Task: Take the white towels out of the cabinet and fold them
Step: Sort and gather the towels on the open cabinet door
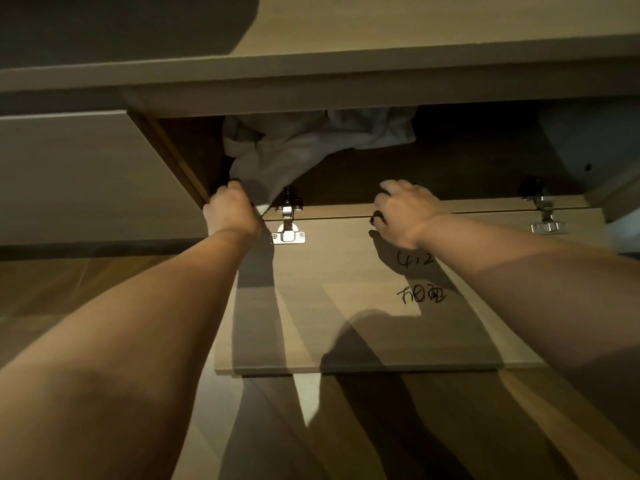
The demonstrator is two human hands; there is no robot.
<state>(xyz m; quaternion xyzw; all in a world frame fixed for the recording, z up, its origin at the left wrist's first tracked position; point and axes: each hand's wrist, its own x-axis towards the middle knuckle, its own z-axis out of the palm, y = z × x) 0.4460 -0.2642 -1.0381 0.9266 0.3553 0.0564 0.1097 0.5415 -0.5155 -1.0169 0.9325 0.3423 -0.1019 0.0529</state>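
There, white towel [277, 157] in left hand [231, 211] grip.

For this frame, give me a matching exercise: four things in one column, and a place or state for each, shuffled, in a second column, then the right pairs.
Things:
1. left hand
2. right hand
3. white towel
4. cabinet door

States:
A. folded down flat, handwriting on its inner face
B. crumpled inside the cabinet, one corner pulled toward the front edge
C. grips a corner of cloth at the opening's left end
D. rests empty on the front edge, near the middle of the opening

Pairs: 1-C, 2-D, 3-B, 4-A
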